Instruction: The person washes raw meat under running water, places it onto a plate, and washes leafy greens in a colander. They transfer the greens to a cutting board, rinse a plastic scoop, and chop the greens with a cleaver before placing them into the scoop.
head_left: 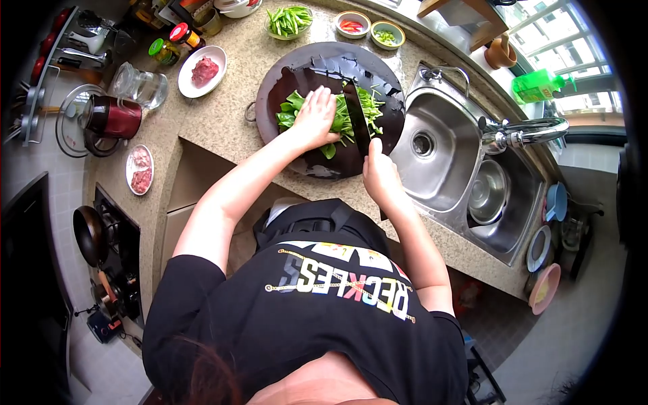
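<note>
A round dark cutting board (270, 74) lies on the counter with a bunch of leafy greens (290, 108) across its middle. My left hand (314, 120) is pressed over the greens, its fingers on the far side and its thumb on the near side. In my right hand (380, 172) is the handle of a kitchen knife (356, 115), the fingers closed round it. The dark blade stands over the greens, just right of my left hand. Cut green stems (370, 108) lie to the right of the blade.
A double sink (439, 121) with a metal bowl (487, 192) adjoins the board's right side. Behind stand a bowl of green strips (289, 22) and small bowls of red pieces (352, 25) and green pieces (387, 35). Plates of meat (202, 71) and jars are at left.
</note>
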A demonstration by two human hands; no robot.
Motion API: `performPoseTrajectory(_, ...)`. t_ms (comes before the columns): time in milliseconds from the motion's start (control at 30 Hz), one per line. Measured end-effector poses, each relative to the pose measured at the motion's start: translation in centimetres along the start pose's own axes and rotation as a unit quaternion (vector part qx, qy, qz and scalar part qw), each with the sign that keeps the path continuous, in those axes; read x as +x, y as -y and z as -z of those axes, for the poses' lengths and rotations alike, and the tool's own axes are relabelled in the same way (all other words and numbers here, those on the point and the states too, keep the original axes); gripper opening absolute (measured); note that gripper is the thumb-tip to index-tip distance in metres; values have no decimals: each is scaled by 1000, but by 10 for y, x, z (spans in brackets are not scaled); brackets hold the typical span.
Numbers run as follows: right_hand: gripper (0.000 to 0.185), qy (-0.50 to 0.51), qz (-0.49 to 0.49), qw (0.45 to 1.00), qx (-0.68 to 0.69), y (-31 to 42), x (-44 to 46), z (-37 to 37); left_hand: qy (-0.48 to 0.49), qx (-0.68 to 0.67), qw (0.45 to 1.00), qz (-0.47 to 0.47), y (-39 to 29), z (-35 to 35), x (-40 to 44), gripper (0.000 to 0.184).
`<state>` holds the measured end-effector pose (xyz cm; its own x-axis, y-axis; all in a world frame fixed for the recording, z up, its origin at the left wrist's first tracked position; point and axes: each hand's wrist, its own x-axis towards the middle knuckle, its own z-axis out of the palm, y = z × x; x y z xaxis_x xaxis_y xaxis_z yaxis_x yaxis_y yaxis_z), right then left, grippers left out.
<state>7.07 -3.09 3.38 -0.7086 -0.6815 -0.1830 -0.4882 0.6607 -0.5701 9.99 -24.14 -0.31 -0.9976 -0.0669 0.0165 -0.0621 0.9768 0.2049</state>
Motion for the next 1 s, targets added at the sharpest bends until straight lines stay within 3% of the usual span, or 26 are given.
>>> performPoseTrajectory(33,22,4,0,1000,6,2,-1,2,5,58,998,23,-6,2,0,96)
performPoseTrajectory(133,21,20,-13,1000,5,8,-5,8,49,61,995,67,-13,14,1,95)
performPoseTrajectory(167,21,28,-23,999,1,11,-5,9,-10,76,995,57,-12,8,-1,91)
performPoseTrajectory(400,20,54,-53,997,-33,10,2,10,11,28,998,51,-9,11,5,83)
performPoseTrajectory(533,26,70,-13,997,24,8,11,18,-9,34,999,10,2,-1,5,81)
performPoseTrajectory(600,18,32,53,998,31,7,17,13,-32,35,999,-7,3,-2,4,78)
performPoseTrajectory(767,20,100,-40,993,-45,23,30,0,-5,15,1000,14,1,1,6,83)
performPoseTrajectory(1000,25,61,-54,996,-35,23,59,-30,-26,24,999,15,1,-6,6,77)
